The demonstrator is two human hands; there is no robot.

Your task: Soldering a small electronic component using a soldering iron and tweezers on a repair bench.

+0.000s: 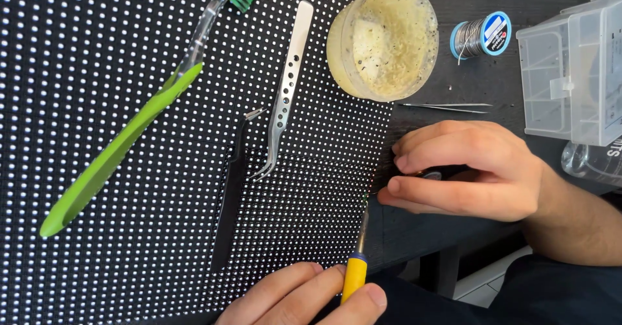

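Note:
My left hand (298, 296) at the bottom edge grips a soldering iron with a yellow handle (354, 276). Its thin metal tip (364, 224) points up to the right edge of a small black LED dot panel (311, 221). That small panel lies on a larger black LED panel (97, 53) studded with white dots. My right hand (473, 169) rests on the dark table beside the panel's right edge. Its thumb and fingers are pinched on a small dark object (431, 174) that is mostly hidden.
On the panels lie a green brush (116, 150), silver tweezers (285, 98) and black tweezers (230, 195). A round tub of yellowish paste (382, 40), a blue solder spool (483, 36), fine tweezers (447, 108) and a clear compartment box (570, 72) stand at the upper right.

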